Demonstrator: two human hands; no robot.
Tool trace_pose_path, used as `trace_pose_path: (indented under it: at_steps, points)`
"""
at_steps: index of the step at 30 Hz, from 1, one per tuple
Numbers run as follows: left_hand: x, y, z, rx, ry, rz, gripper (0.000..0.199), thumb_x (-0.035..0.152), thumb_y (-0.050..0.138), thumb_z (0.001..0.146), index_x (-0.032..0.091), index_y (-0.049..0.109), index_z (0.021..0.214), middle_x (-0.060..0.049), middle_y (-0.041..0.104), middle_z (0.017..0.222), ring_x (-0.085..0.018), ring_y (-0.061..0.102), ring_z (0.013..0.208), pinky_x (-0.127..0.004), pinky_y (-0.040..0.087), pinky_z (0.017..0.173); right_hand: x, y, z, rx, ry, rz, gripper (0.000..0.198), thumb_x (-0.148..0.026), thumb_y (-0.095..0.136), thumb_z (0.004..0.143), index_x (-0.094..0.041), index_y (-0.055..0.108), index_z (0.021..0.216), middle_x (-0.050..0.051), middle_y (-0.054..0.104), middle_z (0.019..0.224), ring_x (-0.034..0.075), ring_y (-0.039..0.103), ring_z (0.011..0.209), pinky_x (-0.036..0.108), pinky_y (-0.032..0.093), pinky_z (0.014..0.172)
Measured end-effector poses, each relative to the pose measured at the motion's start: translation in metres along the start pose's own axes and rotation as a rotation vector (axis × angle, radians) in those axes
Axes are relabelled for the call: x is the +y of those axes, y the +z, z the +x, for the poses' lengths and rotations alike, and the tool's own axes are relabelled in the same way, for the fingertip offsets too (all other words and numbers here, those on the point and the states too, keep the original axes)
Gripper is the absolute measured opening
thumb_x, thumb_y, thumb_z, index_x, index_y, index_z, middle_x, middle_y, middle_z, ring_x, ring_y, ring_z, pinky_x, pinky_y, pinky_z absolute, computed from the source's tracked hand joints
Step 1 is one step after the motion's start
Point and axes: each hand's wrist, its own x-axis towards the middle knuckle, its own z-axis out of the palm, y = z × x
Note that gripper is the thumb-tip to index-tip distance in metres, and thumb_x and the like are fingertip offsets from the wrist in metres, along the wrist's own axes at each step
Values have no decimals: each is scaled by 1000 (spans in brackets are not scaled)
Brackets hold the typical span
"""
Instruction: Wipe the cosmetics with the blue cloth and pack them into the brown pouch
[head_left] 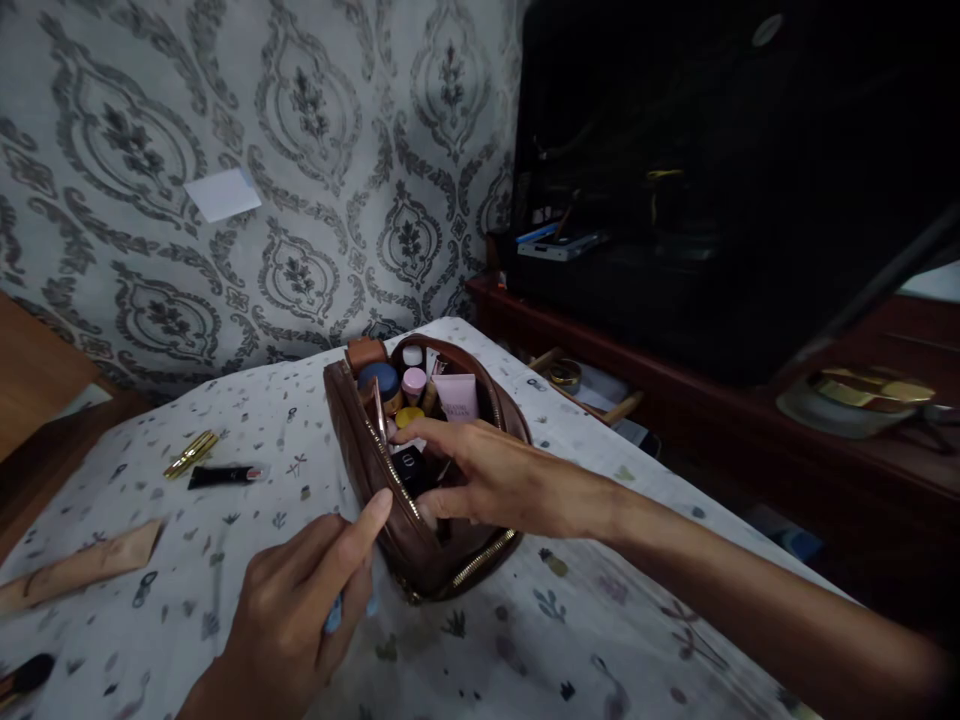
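Closest to the camera, my left grip (307,590) is a bare hand at the near left of the brown bag (361,468), its extended forefinger at the zip edge and the other fingers bent in. Something light blue (334,612) shows among those fingers; from my end I cannot tell whether they have hold of it.

The bag sits unzipped on a white printed cloth (600,590), its mouth wide. My right grip (457,470) is over and partly inside that mouth, thumb and forefinger spread well apart with nothing I can see pinched between them; the remaining fingers are hidden from me. The forefinger's tip is right by a yellow lid (409,414), and a black box (409,466) lies in the gap below it. Farther back in the bag I can make out a blue-lidded jar (379,378), a pink cap (413,379), a white cap (412,355) and a pink tube (457,390).

Left of the bag, on the cloth, I have two gold tubes (191,455) side by side and a black tube (225,476) just beside them. Farther left and nearer me lie a beige tube (90,565) and a dark brush (28,678), cut off by my view's edge.

Behind the bag rises a patterned wall (315,110) bearing a white card (223,194). To the bag's right stand a red-brown cabinet (540,328) and a large dark screen (750,180).
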Motion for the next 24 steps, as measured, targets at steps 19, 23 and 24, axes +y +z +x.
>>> trace_pose_path:
  at_steps: [19, 23, 24]
  points:
    - [-2, -3, -5, -50, -11, 22, 53, 12, 50, 99, 20, 43, 152, 0, 62, 74, -11, 65, 68, -19, 50, 62, 4, 13, 8, 11, 21, -207, 33, -18, 59, 94, -12, 63, 126, 14, 69, 123, 28, 63, 117, 35, 48, 94]
    - [-1, -3, -1, -51, -12, 13, 55, 11, 50, 99, 20, 41, 153, -2, 67, 81, -10, 64, 66, -20, 50, 63, -1, 13, 10, -13, 3, -222, 32, -7, 50, 96, -13, 65, 124, 12, 72, 118, 26, 66, 110, 33, 47, 92]
    - [0, -3, 0, -53, -13, 9, 55, 11, 50, 99, 20, 41, 152, -2, 67, 80, -10, 64, 66, -20, 50, 63, -2, 13, 10, -26, 5, -229, 32, -6, 48, 96, -12, 65, 121, 12, 72, 114, 25, 67, 107, 32, 48, 90]
